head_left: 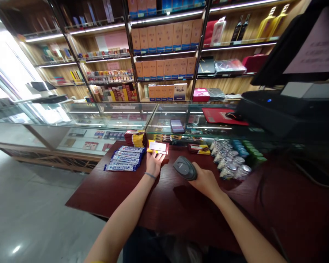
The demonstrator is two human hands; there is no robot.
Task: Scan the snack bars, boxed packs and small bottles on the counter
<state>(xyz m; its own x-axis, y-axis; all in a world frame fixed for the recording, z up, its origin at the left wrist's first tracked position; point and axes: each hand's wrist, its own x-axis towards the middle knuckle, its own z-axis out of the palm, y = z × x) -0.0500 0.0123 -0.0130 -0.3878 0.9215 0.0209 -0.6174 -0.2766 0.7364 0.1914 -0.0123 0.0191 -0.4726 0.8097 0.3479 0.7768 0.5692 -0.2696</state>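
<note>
My left hand (154, 163) grips the near edge of a flat yellow and dark-red packet (158, 147), which is tilted so its pale label faces me. Fingers of my right hand (205, 179) wrap around a dark grey barcode scanner (185, 168), its head pointing left towards the packet. Left of the packet, several blue and silver stick-shaped wrappers (125, 159) lie in a row. Behind them stands a stack of yellow and dark-red packets (135, 138). Another small pile of similar packets (199, 149) rests beyond the scanner.
Several small jars or cans (230, 162) stand at the right of the dark wooden table (164, 204). A glass display counter (112, 117) runs behind it. On its top lies a red mat (222, 116) with a black mouse. A dark register machine (287, 106) looms at right.
</note>
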